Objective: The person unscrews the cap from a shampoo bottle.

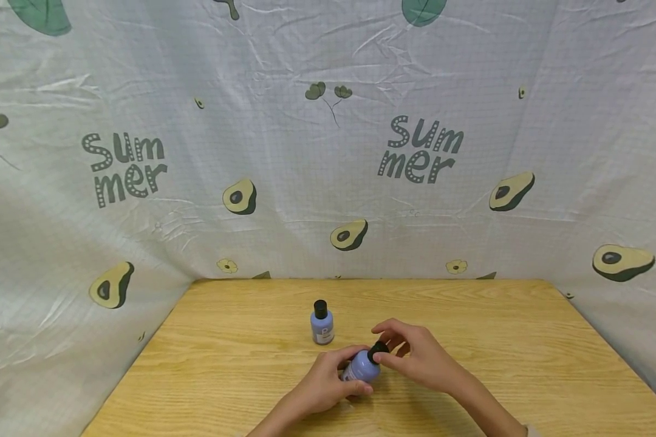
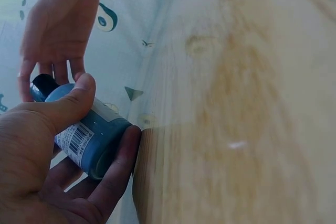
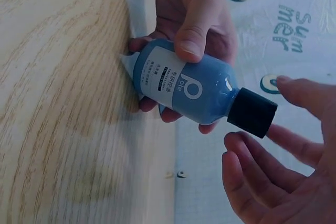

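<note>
Behind everything hung a printed backdrop (image 1: 328, 121) w/ avocados & "summer" text. Below it lay the wooden table (image 1: 470, 364). Left hand (image 1: 322, 385) gripped a blue bottle (image 1: 361, 367), tilted, above the table's near-centre, thumb & fingers curled round the body. Right hand (image 1: 421, 358) had fingers loosely spread around its black cap (image 1: 378, 349); contact unclear. A 2nd blue bottle (image 1: 322, 323) stood upright just behind.

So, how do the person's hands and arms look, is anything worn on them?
Both the left hand and the right hand are bare: no gloves, rings, or watch visible. The forearms are uncovered in the head view. Only a pale edge, perhaps a sleeve, shows at the right arm's bottom edge.
</note>
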